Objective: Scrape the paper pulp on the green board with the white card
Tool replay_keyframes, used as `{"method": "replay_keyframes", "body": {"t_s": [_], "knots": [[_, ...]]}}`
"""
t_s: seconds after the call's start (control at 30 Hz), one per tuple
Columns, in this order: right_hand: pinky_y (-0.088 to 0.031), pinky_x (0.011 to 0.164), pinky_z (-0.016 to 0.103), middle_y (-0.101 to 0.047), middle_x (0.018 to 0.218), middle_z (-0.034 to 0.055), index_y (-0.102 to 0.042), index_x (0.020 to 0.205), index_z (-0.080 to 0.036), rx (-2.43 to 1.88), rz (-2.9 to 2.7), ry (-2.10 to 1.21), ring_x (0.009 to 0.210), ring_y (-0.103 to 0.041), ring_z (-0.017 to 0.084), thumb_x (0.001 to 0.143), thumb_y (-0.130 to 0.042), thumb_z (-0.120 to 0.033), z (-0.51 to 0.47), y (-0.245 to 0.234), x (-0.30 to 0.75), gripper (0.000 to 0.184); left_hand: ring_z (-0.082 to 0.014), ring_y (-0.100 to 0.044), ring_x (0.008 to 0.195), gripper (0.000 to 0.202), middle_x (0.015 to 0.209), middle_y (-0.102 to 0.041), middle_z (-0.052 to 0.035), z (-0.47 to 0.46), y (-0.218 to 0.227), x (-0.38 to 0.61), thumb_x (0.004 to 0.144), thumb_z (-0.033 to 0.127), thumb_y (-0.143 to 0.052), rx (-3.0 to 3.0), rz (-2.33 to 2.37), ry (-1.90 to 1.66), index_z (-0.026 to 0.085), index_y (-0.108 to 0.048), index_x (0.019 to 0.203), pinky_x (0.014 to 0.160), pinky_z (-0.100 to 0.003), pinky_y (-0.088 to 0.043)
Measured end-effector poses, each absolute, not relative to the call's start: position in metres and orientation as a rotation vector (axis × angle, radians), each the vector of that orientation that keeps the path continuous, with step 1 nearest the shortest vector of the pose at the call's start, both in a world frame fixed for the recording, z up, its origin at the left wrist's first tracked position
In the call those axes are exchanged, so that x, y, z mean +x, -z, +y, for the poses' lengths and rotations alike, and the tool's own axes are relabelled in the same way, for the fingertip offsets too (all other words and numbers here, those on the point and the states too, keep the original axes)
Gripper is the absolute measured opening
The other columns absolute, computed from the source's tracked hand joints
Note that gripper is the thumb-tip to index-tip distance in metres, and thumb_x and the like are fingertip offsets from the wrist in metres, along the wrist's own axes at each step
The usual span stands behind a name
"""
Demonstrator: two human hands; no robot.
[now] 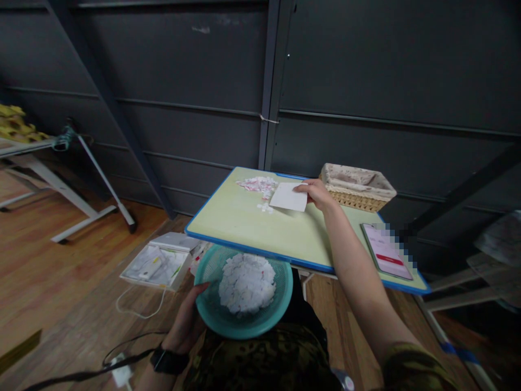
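Note:
My left hand (190,317) grips the rim of a round teal plastic basket (285,288) at my lap, just below the table's front edge. Inside it lies a heap of small white paper scraps (247,283), a few with red marks. Over the tabletop, my right hand (316,193) pinches a white card (290,196) between thumb and fingers. The card is tilted, its lower left corner close to a few loose white bits (265,208). Behind and left of it is a pile of white and pinkish paper scraps (256,183) on the table.
The pale yellow table (228,217) has a blue edge. A cloth-lined wicker basket (358,184) stands at its back right, and a phone (386,252) lies at the right. On the floor at left are an open white box (157,266) and cables; a dark metal wall (195,65) rises behind.

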State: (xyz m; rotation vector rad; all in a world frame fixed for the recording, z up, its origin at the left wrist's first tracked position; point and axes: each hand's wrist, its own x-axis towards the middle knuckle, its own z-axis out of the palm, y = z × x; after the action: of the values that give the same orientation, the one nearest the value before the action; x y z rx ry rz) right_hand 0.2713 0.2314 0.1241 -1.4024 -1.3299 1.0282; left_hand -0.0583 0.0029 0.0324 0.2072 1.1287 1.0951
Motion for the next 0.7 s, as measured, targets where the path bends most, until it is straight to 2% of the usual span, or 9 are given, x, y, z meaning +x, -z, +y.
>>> {"method": "replay_keyframes", "body": {"t_s": [0.3, 0.43, 0.6, 0.7], "knots": [[-0.029, 0.039, 0.021, -0.054, 0.051, -0.0016, -0.054, 0.058, -0.016, -1.384, -1.407, -1.126, 0.044, -0.048, 0.01, 0.048, -0.071, -0.025, 0.2268, -0.1268, 0.2713, 0.022, -0.0283, -0.073, 0.088, 0.039, 0.096, -0.078, -0.0127, 0.0032, -0.0293, -0.0581, 0.081, 0.012, -0.056, 0.201, 1.127, -1.099, 0.007, -0.063, 0.119, 0.08, -0.04, -0.059], [-0.031, 0.04, 0.021, -0.055, 0.052, -0.0011, -0.055, 0.059, -0.016, -1.403, -1.4, -1.127, 0.045, -0.049, 0.01, 0.049, -0.072, -0.027, 0.2264, -0.1257, 0.2709, 0.023, -0.0278, -0.074, 0.085, 0.038, 0.094, -0.078, -0.0127, 0.0041, -0.0293, -0.0568, 0.081, 0.012, -0.056, 0.2, 1.121, -1.103, 0.006, -0.063, 0.118, 0.079, -0.04, -0.059], [-0.026, 0.04, 0.021, -0.049, 0.05, -0.0041, -0.055, 0.061, -0.016, -1.35, -1.55, -1.213, 0.044, -0.044, 0.008, 0.05, -0.078, -0.03, 0.2247, -0.1252, 0.2704, 0.029, -0.0276, -0.074, 0.084, 0.039, 0.093, -0.078, -0.0126, 0.0045, -0.0277, -0.0562, 0.082, 0.012, -0.056, 0.201, 1.125, -1.106, 0.007, -0.063, 0.119, 0.079, -0.04, -0.059], [-0.029, 0.041, 0.021, -0.051, 0.053, -0.0035, -0.054, 0.061, -0.016, -1.315, -1.546, -1.223, 0.046, -0.045, 0.008, 0.051, -0.081, -0.036, 0.2248, -0.1242, 0.2698, 0.035, -0.0273, -0.074, 0.084, 0.037, 0.092, -0.078, -0.0133, 0.0053, -0.0265, -0.0568, 0.083, 0.012, -0.055, 0.202, 1.122, -1.11, 0.005, -0.062, 0.119, 0.08, -0.039, -0.058]]}}
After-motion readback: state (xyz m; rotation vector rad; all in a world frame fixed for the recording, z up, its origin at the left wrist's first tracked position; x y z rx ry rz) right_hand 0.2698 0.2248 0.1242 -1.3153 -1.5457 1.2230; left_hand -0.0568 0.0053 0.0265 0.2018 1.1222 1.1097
